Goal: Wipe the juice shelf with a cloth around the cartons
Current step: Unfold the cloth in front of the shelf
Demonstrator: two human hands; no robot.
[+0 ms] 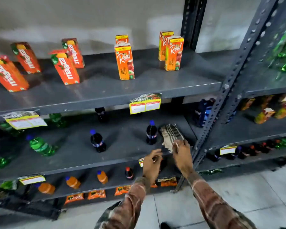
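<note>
The juice shelf [106, 90] is the upper grey metal board. On it stand several red-orange cartons [65, 66] at the left and several orange "Real" apple cartons [124, 61] toward the right. A checked beige cloth [171, 135] lies one shelf lower, at its right front corner beside a dark cola bottle [151, 133]. My right hand [182, 152] rests its fingertips on the near edge of the cloth. My left hand [153, 161] hovers at that lower shelf's front lip, fingers loosely curled, holding nothing.
Cola and green soda bottles [41, 146] stand spread over the lower shelf. Orange bottles [73, 182] and snack packs fill the boards beneath. A perforated upright post [221, 103] rises right of the cloth. Price tags [144, 105] hang off the shelf lips. Tiled floor lies below.
</note>
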